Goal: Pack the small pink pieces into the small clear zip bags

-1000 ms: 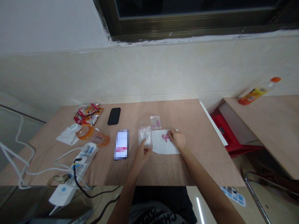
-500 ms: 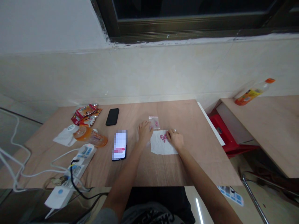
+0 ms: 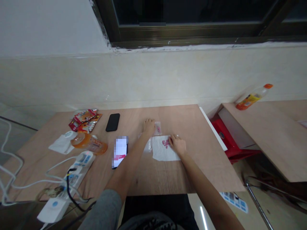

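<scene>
My left hand reaches forward over the wooden table and rests at the left edge of a small clear bag with pink bits in it. Its fingers are curled, and whether they grip the bag I cannot make out. A second clear bag lies partly under my left forearm. My right hand sits on the right side of a white tissue, fingers bent, beside a small heap of pink pieces.
A lit phone and a dark phone lie left of the hands. Farther left are an orange bottle on its side, snack packets, a tissue pack and a power strip with cables. A second table with a bottle stands right.
My left hand let go of the near clear bag and moved forward to the small bag with pink bits. My right hand stayed on the tissue. The view shifted slightly.
</scene>
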`<state>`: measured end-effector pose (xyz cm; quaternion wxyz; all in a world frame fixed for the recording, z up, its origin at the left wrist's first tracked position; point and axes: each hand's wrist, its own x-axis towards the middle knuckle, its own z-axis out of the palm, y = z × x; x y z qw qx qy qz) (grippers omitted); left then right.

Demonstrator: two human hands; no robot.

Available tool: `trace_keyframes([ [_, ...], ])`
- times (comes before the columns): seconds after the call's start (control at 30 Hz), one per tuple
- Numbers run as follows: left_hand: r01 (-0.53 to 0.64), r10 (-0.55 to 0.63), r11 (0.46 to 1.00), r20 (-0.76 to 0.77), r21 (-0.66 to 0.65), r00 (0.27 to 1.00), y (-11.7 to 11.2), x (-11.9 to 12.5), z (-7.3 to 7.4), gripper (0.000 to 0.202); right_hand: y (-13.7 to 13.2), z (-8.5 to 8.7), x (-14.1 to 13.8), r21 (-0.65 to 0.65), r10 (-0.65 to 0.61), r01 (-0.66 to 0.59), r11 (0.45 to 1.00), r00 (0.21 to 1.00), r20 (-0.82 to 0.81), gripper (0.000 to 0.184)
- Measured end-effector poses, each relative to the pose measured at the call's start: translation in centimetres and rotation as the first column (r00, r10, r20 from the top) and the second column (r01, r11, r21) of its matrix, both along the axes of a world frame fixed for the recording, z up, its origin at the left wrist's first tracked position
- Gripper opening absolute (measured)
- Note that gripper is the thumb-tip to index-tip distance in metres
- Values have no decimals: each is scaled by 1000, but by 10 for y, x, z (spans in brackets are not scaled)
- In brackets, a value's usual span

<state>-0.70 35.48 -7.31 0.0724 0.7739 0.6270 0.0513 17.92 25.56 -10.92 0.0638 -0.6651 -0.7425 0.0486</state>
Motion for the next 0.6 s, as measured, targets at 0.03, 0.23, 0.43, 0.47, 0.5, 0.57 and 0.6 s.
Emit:
trace_keyframes([
  [0.03, 20, -20, 1000, -9, 5, 1000, 1, -1, -1, 32, 0, -1, 0, 3, 4, -4, 1000, 1000, 1, 37],
  [0.23, 42, -41, 999, -44, 14, 998, 6, -5, -2, 30, 0, 0, 0, 7, 4, -4, 1000, 1000, 5, 37],
  [0.43, 42, -39, 998, -49, 57, 998, 9, -7, 5, 23, 0, 1, 0, 5, 16, -16, 1000, 1000, 6, 37],
  [0.47, 46, -44, 997, -36, 68, 998, 9, -8, 7, 23, 0, 1, 0, 8, 15, -15, 1000, 1000, 8, 37],
  [0.5, 50, -49, 996, -18, 77, 999, 9, -8, 9, 22, 0, 1, 0, 11, 16, -16, 1000, 1000, 9, 38],
  [0.57, 50, -53, 995, 36, 82, 998, 10, -8, 17, 20, -1, 2, 0, 23, 19, -20, 1000, 1000, 9, 38],
  [0.6, 43, -49, 996, 73, 74, 996, 11, -8, 21, 19, -1, 2, 0, 28, 22, -23, 999, 1000, 8, 39],
])
